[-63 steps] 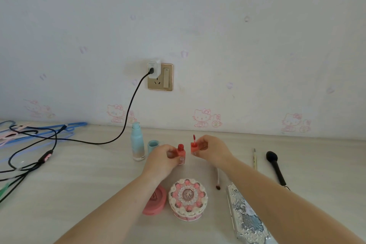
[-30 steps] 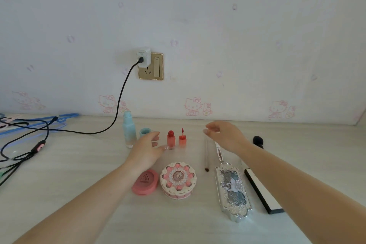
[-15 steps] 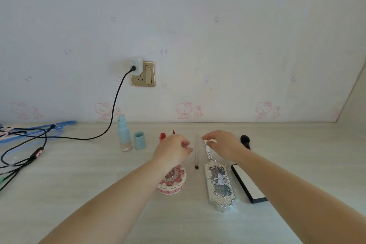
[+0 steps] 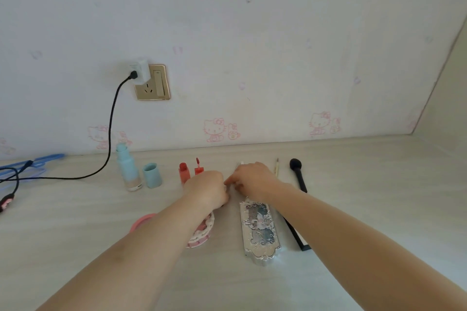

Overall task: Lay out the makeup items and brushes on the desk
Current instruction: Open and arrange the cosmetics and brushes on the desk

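- Your left hand (image 4: 208, 188) and right hand (image 4: 254, 180) meet fingertip to fingertip low over the counter (image 4: 366, 184), in the middle of the row of makeup.
- Both grips are curled inward, and you cannot tell whether either one is closed on anything; the fingertips hide each other.
- A thin white-tipped stick (image 4: 241, 163) pokes out past your right knuckles, its long axis running away from you toward the wall; where it ends under the hands is hidden.
- The slim gold-handled brush (image 4: 277, 166) lies just right of your right hand, its long axis also pointing at the wall.
- The black brush (image 4: 297, 173) lies right of that one, round head toward the wall, handle toward you and angled slightly right.
- The ornate silver palette (image 4: 260, 230) lies closed, lengthwise toward you, under your right wrist, with a flat black case (image 4: 299, 241) beside it, partly under your forearm.
- The blue bottle (image 4: 127, 171) stands upright and uncapped; pale liquid fills its lower part. Its blue cap (image 4: 152, 175) stands just to its right.
- The red lip tint bottle (image 4: 184, 173) stands open, with its wand cap (image 4: 198, 169) upright beside it, applicator up.
- Your left forearm partly covers the cake-shaped compact (image 4: 202, 232) and the pink round compact (image 4: 141, 221).
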### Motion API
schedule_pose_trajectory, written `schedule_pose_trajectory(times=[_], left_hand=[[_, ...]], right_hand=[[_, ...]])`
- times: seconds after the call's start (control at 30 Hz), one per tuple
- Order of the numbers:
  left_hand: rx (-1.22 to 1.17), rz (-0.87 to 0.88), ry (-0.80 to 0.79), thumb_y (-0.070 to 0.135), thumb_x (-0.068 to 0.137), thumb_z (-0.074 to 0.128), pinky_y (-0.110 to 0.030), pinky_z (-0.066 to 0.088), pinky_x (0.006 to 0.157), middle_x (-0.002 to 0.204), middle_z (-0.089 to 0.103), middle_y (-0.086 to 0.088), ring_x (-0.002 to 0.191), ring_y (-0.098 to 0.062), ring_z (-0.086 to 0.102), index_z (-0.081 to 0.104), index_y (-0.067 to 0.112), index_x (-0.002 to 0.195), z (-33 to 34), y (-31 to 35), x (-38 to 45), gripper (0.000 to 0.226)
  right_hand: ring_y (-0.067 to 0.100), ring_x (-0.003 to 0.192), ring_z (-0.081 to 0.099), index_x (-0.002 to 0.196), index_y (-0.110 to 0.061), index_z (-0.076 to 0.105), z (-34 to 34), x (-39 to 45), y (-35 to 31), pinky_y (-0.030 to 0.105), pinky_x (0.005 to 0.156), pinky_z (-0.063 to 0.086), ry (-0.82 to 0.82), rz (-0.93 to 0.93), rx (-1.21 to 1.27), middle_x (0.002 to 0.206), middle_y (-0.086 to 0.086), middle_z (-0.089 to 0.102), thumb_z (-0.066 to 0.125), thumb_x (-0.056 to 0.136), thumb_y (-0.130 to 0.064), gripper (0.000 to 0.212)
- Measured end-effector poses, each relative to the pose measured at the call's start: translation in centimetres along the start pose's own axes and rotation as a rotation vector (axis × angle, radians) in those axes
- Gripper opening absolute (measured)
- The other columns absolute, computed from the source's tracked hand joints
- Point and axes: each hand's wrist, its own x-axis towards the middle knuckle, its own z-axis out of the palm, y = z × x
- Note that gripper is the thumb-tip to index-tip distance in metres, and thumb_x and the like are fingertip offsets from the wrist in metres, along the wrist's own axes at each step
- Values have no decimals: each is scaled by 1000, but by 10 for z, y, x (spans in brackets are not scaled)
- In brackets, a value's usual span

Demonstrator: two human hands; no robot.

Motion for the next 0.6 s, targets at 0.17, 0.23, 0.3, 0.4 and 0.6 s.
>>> schedule_pose_trajectory(times=[0.17,0.23,0.3,0.4,0.6], left_hand=[[169,68,25,28,90,46,-38,43,84,94,64,-8,90,-28,61,50,16,77,-7,-3,-8,18],[215,102,14,25,89,46,-41,43,87,93,63,-9,91,-28,61,49,15,77,-9,-3,-11,17],[207,118,9,19,86,48,-35,44,73,80,59,-6,80,-27,58,46,12,68,-9,-8,-11,20],[143,134,33,16,85,48,-30,40,59,63,40,-1,66,-22,48,49,9,65,-10,-17,-10,22],[-159,157,191,21,91,52,-36,50,80,97,63,-2,89,-20,60,63,15,97,-18,-45,-19,14]], right_hand=[[24,124,46,124,-34,57,5,5,0,42,114,13,48,-32,-63,126,3,54,45,93,-20,36],[25,124,45,125,-31,58,6,9,0,40,114,14,68,-50,-153,125,4,54,47,94,-18,35],[28,118,48,119,-27,63,6,11,-2,38,109,22,112,-85,-183,119,7,57,51,92,-17,31],[36,92,60,92,-17,74,11,16,-1,41,90,40,276,-144,-94,92,14,64,68,76,-12,18],[20,111,53,111,-24,63,-1,10,-4,34,106,24,284,-46,34,112,-1,63,50,94,-28,21]])
